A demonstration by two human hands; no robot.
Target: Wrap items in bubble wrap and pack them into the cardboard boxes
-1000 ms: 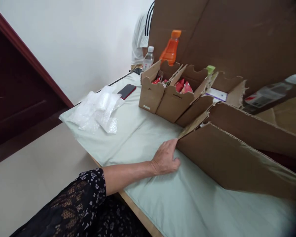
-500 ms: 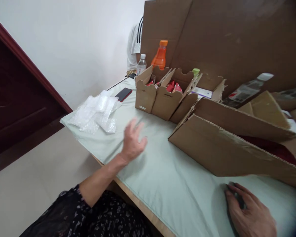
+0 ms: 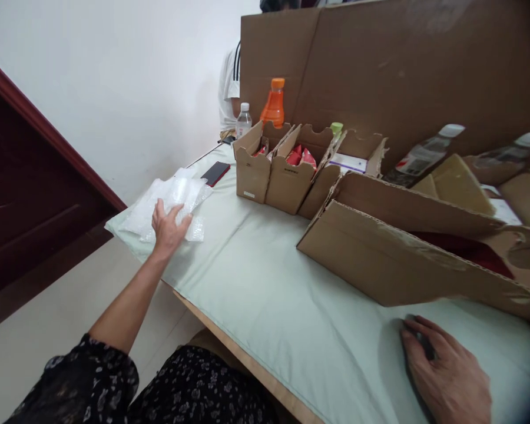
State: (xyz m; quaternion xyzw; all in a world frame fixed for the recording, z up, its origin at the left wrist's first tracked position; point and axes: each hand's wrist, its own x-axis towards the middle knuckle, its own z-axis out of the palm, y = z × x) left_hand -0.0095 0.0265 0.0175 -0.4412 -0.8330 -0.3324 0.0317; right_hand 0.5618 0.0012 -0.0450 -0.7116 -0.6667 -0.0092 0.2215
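Note:
My left hand (image 3: pixel 170 229) is over the near edge of a pile of clear bubble wrap (image 3: pixel 159 197), its fingers spread; whether they touch the wrap is hard to tell. At the lower right, my right hand (image 3: pixel 448 371) rests on the table, wrapped round a dark object (image 3: pixel 426 346) that is mostly hidden under the palm. A dark phone with a red edge (image 3: pixel 216 174) lies just beyond the bubble wrap.
Cardboard bins (image 3: pixel 287 182) with red packets stand at the back, beside a long open carton (image 3: pixel 393 259). Bottles, one of them orange (image 3: pixel 274 106), stand behind. A tall cardboard panel (image 3: pixel 357 65) partly hides a person in a white sleeve (image 3: pixel 229 88).
My left hand has moved left, from over the bare cloth to the bubble wrap. My right hand stays round the dark object. The view has shifted slightly.

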